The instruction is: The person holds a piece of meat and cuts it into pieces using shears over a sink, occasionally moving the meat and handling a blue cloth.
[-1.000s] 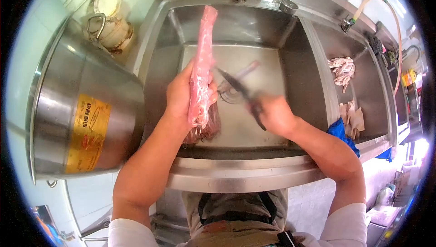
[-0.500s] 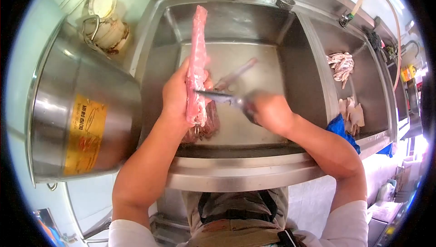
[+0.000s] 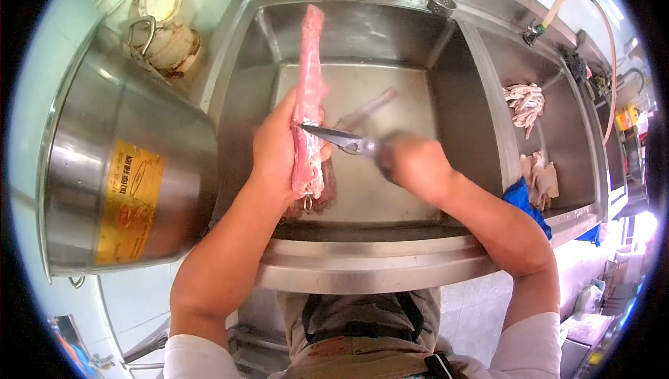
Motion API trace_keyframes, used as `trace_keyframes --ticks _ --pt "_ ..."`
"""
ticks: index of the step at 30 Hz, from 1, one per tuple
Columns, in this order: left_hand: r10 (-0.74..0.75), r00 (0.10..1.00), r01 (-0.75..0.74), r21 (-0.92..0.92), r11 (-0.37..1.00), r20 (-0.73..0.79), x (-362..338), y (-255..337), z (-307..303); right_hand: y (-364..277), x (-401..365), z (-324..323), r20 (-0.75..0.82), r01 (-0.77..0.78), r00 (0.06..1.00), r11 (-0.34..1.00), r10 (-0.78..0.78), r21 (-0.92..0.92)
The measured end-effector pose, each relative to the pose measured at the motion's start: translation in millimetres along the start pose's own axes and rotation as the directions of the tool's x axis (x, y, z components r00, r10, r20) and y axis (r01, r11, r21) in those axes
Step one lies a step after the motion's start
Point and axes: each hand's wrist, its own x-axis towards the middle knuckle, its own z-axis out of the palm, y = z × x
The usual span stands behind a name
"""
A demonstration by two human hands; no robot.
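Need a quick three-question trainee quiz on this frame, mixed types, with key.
1. Which hand holds the dark-handled metal scissors?
2. True or false: the long pink strip of raw meat is held in the left hand.
3. What colour is the rectangular label on the large cylindrical steel pot? A) blue B) yellow C) green

Key: 1. The right hand. 2. True. 3. B.

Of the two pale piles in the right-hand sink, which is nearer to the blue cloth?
The pile of flat pieces, at the near end, beside the blue cloth. The other pile, of thin strips, lies farther back.
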Motion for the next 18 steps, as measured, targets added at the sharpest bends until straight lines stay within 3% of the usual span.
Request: trace_keyframes --ticks 3,9,15,18 --pt "-0.015 1.0 0.018 -0.12 0.993 0.027 2 -1 2 8 1 1 -0.11 -0.013 0.993 0.988 0.03 0.153" --pt "-0.021 1.0 0.021 -0.06 0.998 -0.009 0 1 6 -6 2 -8 -0.003 -0.082 0.996 0.975 0.084 0.206" --pt "-0.055 0.997 0.059 -0.078 0.995 0.047 -12 -1 11 6 -4 16 0.009 -0.001 1.0 0.997 0.001 0.078" --pt "-0.031 0.998 0.035 -0.076 0.996 0.061 -12 4 10 4 -2 4 0.013 -0.063 0.998 0.995 0.062 0.079"
